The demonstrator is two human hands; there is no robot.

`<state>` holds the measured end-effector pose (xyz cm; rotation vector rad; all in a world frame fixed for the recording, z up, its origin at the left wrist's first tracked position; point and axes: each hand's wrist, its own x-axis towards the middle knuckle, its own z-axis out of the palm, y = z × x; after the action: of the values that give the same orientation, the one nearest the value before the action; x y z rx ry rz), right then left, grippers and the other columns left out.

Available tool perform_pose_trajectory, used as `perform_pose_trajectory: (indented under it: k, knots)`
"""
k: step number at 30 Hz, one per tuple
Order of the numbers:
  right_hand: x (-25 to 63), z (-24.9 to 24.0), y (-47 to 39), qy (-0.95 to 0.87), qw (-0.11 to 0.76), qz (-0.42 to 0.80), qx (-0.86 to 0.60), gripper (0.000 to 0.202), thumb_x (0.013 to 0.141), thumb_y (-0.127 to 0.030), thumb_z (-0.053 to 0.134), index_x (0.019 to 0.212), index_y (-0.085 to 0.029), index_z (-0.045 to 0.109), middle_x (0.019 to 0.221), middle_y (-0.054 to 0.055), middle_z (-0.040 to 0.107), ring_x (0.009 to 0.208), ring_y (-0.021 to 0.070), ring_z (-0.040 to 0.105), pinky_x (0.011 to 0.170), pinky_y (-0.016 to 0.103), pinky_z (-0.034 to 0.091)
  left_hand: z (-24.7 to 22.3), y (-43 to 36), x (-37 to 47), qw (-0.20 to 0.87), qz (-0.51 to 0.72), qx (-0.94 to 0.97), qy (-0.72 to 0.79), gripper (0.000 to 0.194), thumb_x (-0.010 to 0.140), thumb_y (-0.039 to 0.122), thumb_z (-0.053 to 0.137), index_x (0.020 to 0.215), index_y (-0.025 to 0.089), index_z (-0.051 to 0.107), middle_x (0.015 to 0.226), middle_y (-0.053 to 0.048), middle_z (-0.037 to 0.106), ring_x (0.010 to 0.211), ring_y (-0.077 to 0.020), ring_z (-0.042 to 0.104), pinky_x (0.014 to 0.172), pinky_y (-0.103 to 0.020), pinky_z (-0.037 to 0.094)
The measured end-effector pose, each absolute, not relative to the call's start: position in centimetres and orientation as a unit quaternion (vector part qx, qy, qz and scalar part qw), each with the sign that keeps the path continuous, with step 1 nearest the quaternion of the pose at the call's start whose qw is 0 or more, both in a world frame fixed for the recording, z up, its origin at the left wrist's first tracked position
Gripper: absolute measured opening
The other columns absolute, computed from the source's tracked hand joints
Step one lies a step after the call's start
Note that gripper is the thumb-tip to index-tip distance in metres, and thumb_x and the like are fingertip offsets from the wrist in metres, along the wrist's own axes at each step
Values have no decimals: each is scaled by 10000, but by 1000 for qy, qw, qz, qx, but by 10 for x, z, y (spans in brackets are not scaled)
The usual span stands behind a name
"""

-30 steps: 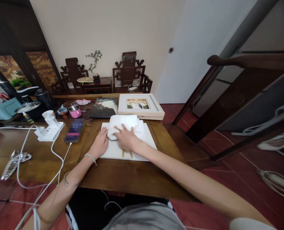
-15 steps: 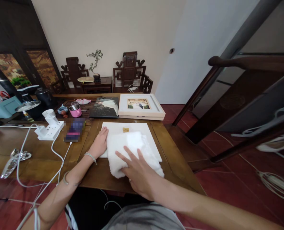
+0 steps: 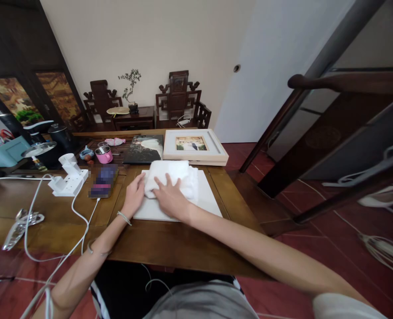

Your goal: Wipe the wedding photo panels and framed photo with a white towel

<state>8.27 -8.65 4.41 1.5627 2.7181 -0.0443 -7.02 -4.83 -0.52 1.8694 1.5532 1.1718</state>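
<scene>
A folded white towel [image 3: 183,167] lies on a flat white board [image 3: 208,201] at the table's near edge. My right hand [image 3: 172,198] presses on the towel from above, its fingers spread and stretched out. By the board's left edge rests my left hand [image 3: 134,195], fingers extended and close to the towel's left side. Whether its fingertips touch the towel I cannot tell. The towel covers the far part of the board, and the small gold mark there is hidden.
Behind the board lie a framed photo [image 3: 213,148] and a dark picture panel [image 3: 143,148]. To the left are a phone [image 3: 103,180] on a cable, a white power strip [image 3: 72,181] and a pink cup [image 3: 104,155]. A dark wooden chair [image 3: 302,137] stands at the right.
My right hand has slid the towel away from me across the board, from its near edge to its far edge. My left hand has shifted slightly nearer and left.
</scene>
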Motion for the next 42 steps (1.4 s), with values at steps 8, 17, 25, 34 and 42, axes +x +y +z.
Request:
perform_pose_trajectory:
  k: [8,17,25,34,42]
  knots:
    - [106,44,-158,920,10,-30,390,397,806,-109,484,1156,-186,654,1533,92,301,1385,448,194,1040,705,240,-1,-52,-66,228,473,636,566,392,941,286,358,1202,127,602,1280,-100,620,1203,-213,562,1072,-370,399]
    - [137,62,-95,878,-9,-90,470,466,787,-25,405,1200,-127,596,1353,194,518,1316,376,369,945,556,413,-9,-56,-63,146,340,757,539,378,873,165,407,1192,134,609,1312,-111,593,1275,-248,503,1107,-432,362]
    - [84,72,-28,870,-45,-137,471,396,852,-114,402,1188,-173,602,1186,146,633,1076,288,594,853,349,448,0,-61,-62,124,304,789,520,330,836,124,428,1060,169,665,1146,-102,672,1079,-268,625,991,-438,465]
    - [129,68,-21,861,-52,-126,491,459,824,-85,401,1244,-123,582,1211,141,636,1105,276,577,909,324,419,-12,-57,-63,134,309,782,524,372,852,155,414,1160,136,620,1359,-119,551,1334,-258,431,1130,-459,321]
    - [204,41,-75,853,-40,-89,513,481,766,-10,378,1181,-95,606,1328,181,550,1337,311,378,1051,513,330,-12,-58,-62,145,303,773,538,434,867,163,392,1266,79,541,1434,-172,451,1376,-254,358,1151,-447,278]
